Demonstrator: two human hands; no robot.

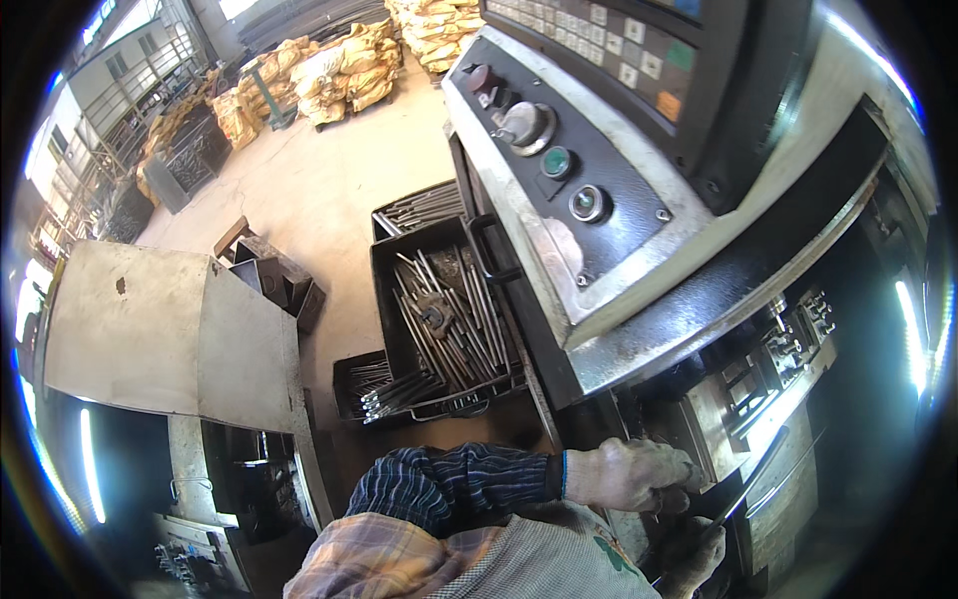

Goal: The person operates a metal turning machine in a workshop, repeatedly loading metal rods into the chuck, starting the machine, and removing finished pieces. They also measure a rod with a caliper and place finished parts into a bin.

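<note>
My left hand (636,475), in a soiled pale knit glove below a dark striped sleeve, reaches right towards the open bay of a metalworking machine. Its fingers are curled, and whether anything lies between them cannot be told. Just below it, my right hand (696,558), also gloved and partly in shadow, is closed around a thin metal rod (748,483). The rod slants up to the right, in front of the machine's bright metal slide (778,408). Tool holders with bolts (786,352) sit farther up on the slide.
The control panel (554,172), with knobs and buttons, juts out above my hands. Bins of metal rods (449,322) stand on the floor beside the machine. Another machine with a pale cover (150,329) is at left. Yellow sacks (348,71) are stacked farther off.
</note>
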